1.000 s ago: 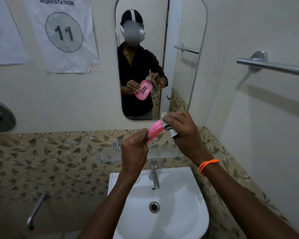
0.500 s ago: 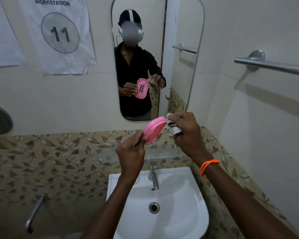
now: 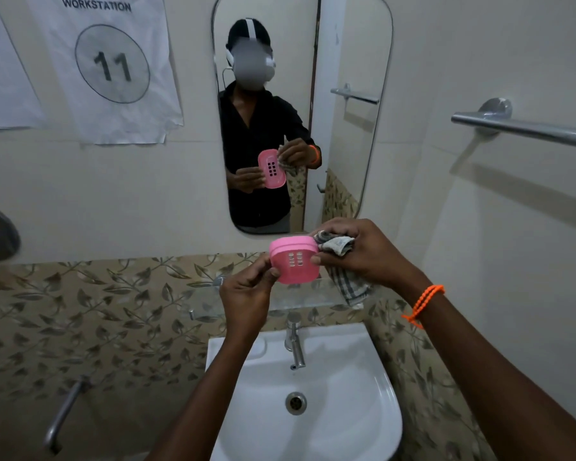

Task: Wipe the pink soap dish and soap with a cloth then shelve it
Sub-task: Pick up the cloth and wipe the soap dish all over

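Note:
The pink soap dish (image 3: 293, 261) is held up in front of the mirror, its slotted face turned toward me. My left hand (image 3: 246, 294) pinches its lower left edge. My right hand (image 3: 363, 254) grips a checked grey-and-white cloth (image 3: 338, 247) bunched against the dish's right side, thumb on the dish; the cloth's tail hangs below the hand. No soap is visible. A glass shelf (image 3: 300, 299) runs along the wall just below the dish.
A white basin (image 3: 363, 410) with a chrome tap (image 3: 295, 344) sits under my hands. The mirror (image 3: 346, 144) hangs behind, a towel bar (image 3: 529, 128) at right, a pipe handle (image 3: 64, 414) low left, papers on the wall.
The dish has turned from edge-on to its slotted face toward me. My right hand with the cloth has come back against the dish's right side.

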